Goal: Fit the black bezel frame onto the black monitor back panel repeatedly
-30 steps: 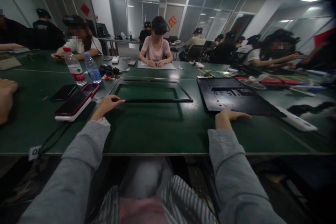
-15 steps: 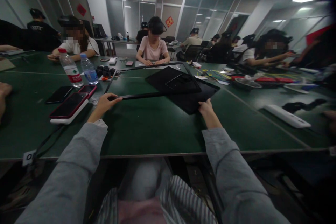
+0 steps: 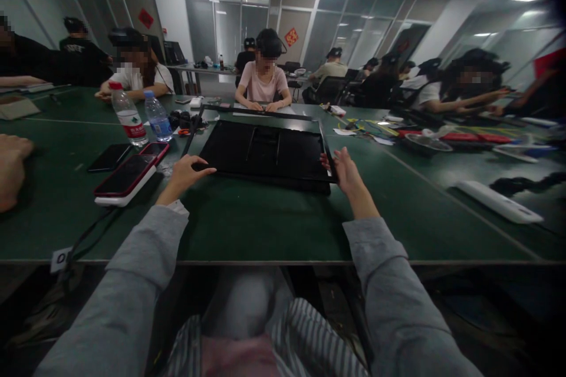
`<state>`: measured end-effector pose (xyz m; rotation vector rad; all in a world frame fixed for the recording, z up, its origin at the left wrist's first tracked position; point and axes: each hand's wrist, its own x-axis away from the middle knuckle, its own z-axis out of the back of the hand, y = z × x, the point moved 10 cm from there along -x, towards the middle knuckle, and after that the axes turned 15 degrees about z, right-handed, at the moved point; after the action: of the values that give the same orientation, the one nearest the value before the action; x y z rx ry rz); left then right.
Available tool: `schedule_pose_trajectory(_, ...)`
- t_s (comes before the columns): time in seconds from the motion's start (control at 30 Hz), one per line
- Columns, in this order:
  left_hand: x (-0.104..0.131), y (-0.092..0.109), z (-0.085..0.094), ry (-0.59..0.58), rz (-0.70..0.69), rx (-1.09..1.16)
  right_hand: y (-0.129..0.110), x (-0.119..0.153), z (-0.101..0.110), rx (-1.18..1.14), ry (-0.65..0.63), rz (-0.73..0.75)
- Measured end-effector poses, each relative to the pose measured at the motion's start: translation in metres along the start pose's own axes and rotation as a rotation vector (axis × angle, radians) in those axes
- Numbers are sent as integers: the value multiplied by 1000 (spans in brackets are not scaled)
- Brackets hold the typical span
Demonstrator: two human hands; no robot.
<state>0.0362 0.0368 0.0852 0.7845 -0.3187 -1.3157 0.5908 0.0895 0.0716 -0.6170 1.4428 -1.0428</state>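
A thin black rectangular frame [image 3: 326, 144] is held tilted over a flat black panel [image 3: 292, 150] on the green table. My left hand [image 3: 184, 175] pinches the frame's near left corner between thumb and fingers. At the right side, my right hand [image 3: 351, 179] touches the near right corner, its fingers partly behind the frame and spread. Two raised strips run across the panel's middle. The frame surrounds most of the panel in view, its near bar lying along the panel's near edge.
Two bottles [image 3: 130, 122] [image 3: 158, 118], a black phone [image 3: 109, 157] and a red-cased phone [image 3: 126, 175] on a white block stand left. A white power strip [image 3: 497, 201] lies right. Another person's hand [image 3: 13, 168] rests far left; a person in pink [image 3: 264, 82] sits opposite.
The black panel has turned from a diagonal position to lie roughly square with the frame. My right hand has moved from the panel's corner to the frame's right side, its fingers opening.
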Motion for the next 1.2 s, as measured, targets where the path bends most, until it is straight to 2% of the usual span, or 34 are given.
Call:
schedule_pose_trajectory(0.07, -2, 2, -4, -9, -15, -23, -7, 1, -7, 124, -40, 76)
schedule_pose_trajectory(0.17, -7, 2, -11, -10, -23, -52, -11, 4, -12, 398, -28, 173)
schedule_pose_trajectory(0.3, -17, -3, -24, -22, -78, -67, -4, 12, -15, 646, -4, 179)
schedule_pose_trajectory(0.5, -30, -7, -44, -15, -211, -76, 9, 21, -9, 666, 62, 213)
schedule_pose_trajectory(0.63, -35, -7, -46, 29, -237, -63, 22, 18, -7, 678, 45, 179)
schedule_pose_trajectory(0.87, -33, -7, -53, -8, -264, -50, 33, 13, -4, 633, -2, 170)
schedule_pose_trajectory(0.97, -35, -12, -46, 74, -188, 5, 38, 13, -2, 638, -6, 142)
schedule_pose_trajectory(1.07, -44, -34, -33, 183, 51, 141, 43, 13, -1, 658, 2, 122)
schedule_pose_trajectory(1.13, -49, -47, -34, 155, 200, 214, 45, 13, -2, 655, 11, 142)
schedule_pose_trajectory(1.2, -52, -52, -36, 104, 263, 242, 46, 11, -3, 637, 16, 172)
